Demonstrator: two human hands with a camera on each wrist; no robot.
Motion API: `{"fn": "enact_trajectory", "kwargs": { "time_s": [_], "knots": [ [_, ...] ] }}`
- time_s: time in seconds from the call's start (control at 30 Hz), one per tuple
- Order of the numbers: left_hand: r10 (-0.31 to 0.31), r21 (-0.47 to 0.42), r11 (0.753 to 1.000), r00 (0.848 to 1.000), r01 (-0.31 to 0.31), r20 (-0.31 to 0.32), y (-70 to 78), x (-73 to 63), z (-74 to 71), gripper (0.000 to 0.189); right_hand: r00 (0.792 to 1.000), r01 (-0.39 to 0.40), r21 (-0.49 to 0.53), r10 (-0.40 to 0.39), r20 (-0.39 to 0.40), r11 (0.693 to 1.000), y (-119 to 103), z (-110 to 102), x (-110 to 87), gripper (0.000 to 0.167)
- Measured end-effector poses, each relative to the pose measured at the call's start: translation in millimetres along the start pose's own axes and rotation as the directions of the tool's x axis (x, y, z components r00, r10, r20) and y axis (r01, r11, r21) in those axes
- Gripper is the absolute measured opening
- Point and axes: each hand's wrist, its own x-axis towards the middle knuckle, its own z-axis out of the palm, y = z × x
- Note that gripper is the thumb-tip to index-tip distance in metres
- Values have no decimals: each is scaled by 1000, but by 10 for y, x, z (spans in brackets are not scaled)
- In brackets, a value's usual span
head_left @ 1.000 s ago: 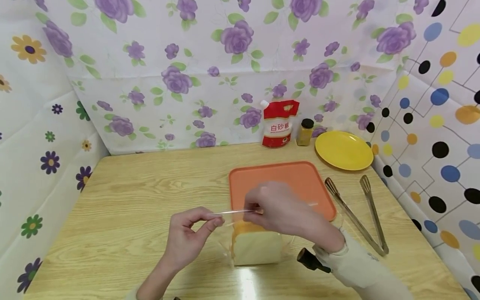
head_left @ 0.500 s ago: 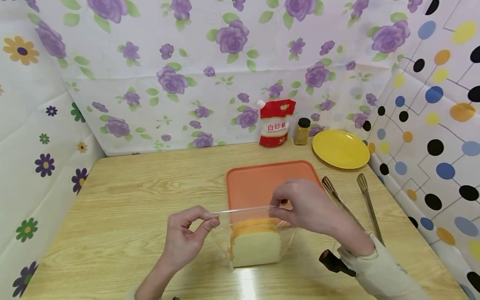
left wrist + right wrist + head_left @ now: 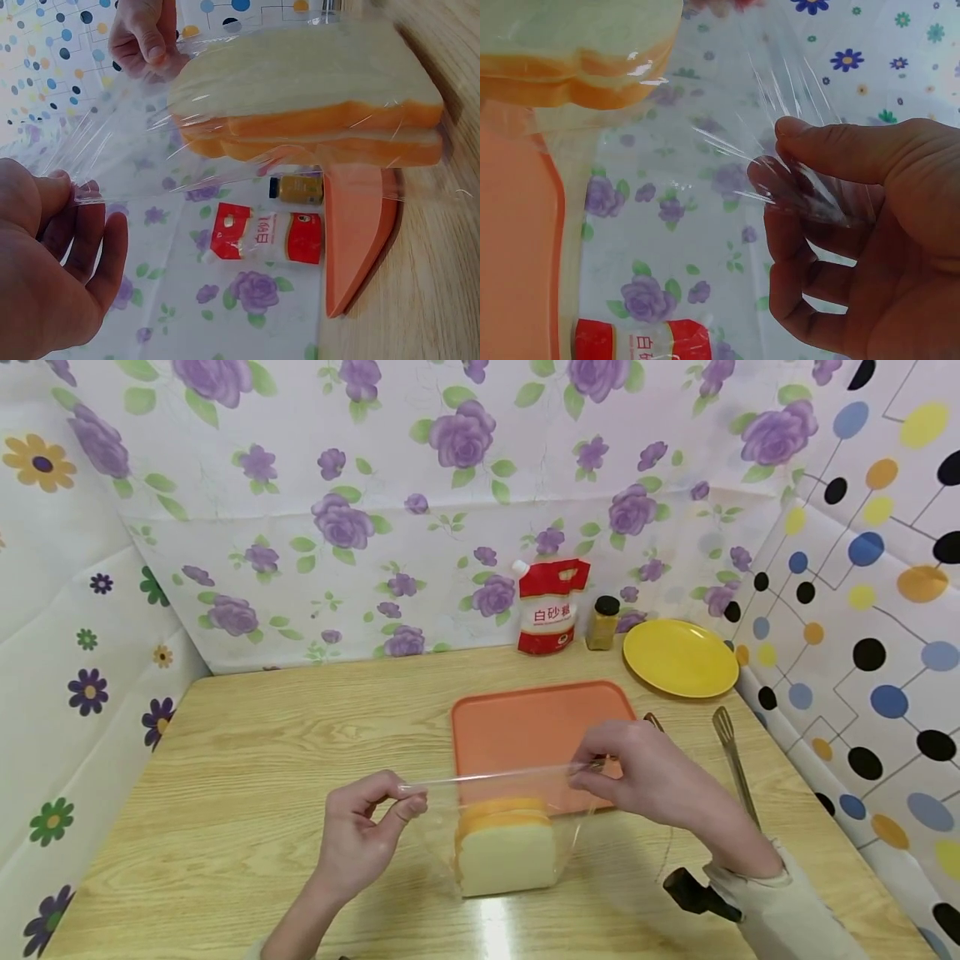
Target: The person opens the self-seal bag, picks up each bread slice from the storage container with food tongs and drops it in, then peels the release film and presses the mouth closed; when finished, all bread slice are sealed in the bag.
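Note:
Two slices of bread [image 3: 507, 862] stand on edge, one behind the other, inside a clear plastic bag [image 3: 120, 131] on the table. My left hand [image 3: 363, 831] pinches the left end of the bag's upper edge between thumb and forefinger. The other end of that edge is pinched by my right hand [image 3: 637, 770], to the upper right of the bread. Between the hands the edge runs taut in a nearly straight line. In the right wrist view creases in the film fan out from the thumb and fingers of the right hand [image 3: 855, 225].
An orange tray [image 3: 517, 718] lies behind the bread. Metal tongs [image 3: 731, 752], partly hidden by my right arm, rest right of it. At the back stand a red and white pouch [image 3: 550, 610], a black-lidded jar [image 3: 603, 625] and a yellow plate [image 3: 678, 660].
My right hand has moved to the right along with its end of the bag's edge, so the stretch between the hands is longer. The left hand has shifted slightly left.

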Motion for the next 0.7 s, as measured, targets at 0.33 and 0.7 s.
{"fn": "enact_trajectory", "kwargs": {
  "time_s": [0.33, 0.7],
  "knots": [
    [-60, 19, 998, 998, 61, -14, 31, -3, -30, 19, 993, 80, 30, -77, -90, 996, 109, -10, -137, 23],
    [-24, 16, 1000, 1000, 24, -14, -12, -51, -25, 23, 994, 44, 90, -34, -106, 995, 157, 4, -239, 24]
  ]
}}
